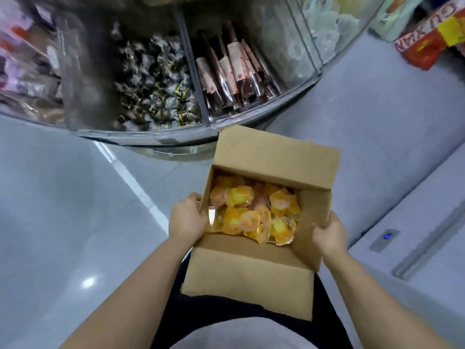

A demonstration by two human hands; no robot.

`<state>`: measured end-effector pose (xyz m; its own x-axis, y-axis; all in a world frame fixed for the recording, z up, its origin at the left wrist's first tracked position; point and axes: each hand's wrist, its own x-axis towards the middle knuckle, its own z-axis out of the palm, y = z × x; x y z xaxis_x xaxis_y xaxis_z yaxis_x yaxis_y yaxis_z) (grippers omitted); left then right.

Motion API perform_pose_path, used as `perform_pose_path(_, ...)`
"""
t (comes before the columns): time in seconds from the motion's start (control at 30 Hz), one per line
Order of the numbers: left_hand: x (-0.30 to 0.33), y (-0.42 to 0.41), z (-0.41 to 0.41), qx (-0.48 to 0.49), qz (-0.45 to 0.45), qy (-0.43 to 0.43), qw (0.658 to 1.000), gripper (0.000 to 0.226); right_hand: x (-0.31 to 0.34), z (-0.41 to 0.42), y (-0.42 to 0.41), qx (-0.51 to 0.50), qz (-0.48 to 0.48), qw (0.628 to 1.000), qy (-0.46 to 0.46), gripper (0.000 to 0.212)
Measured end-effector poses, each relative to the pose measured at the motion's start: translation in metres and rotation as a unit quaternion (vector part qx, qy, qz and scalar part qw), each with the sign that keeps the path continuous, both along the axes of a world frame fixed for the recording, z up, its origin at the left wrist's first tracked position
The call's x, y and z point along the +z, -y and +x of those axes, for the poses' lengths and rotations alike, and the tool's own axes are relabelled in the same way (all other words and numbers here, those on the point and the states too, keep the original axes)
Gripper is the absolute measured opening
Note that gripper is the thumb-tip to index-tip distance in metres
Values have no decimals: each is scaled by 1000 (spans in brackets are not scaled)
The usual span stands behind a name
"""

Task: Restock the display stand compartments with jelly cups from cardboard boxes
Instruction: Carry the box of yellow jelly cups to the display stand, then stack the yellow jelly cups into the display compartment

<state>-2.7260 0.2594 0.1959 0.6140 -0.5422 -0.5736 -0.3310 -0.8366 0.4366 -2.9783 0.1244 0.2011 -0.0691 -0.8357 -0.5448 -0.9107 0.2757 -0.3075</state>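
We hold an open cardboard box (pixel 247 270) of jelly cups (pixel 254 215) in front of the display stand (pixel 176 139).

We see the brown box with its flaps folded outward, its floor covered by a loose heap of yellow and orange jelly cups lying at all angles. Beyond it we see the curved, clear-walled stand, split by dividers into compartments: one with dark wrapped sweets (pixel 151 84), one with long brown packets (pixel 234 71), one with pale round cups (pixel 324 23).
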Motion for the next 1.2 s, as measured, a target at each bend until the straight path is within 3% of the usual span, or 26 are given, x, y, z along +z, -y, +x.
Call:
perform_pose_path(0.27, -36, -9, -51, 215, 34, 20, 976, 22, -48, 36, 86, 201, 98, 975, 16, 26)
perform_pose_path(0.37, -61, -16, -92, 333, 71, 21, 940, 17, -74, 50, 109, 332, 117, 936, 3, 26)
perform_pose_path(0.57, -158, -25, -149, 477, 95, -23, 873, 5, -169, 99, 124, 526, 85, 844, -58, 33)
perform_pose_path(0.77, -291, -42, -161, 585, 82, -43, 805, 13, -300, 141, 104, 609, 88, 787, -41, 9)
perform_pose_path(1.03, -410, -81, -152, 661, 57, 7, 748, 20, -413, 195, 50, 663, 73, 745, 7, 16)
perform_pose_path(1.13, -429, -79, -146, 676, 51, 28, 735, 20, -435, 214, 46, 686, 43, 726, -14, 16)
perform_pose_path(1.2, -430, -75, -146, 679, 35, 55, 731, 25, -437, 223, 50, 698, 49, 715, -13, 31)
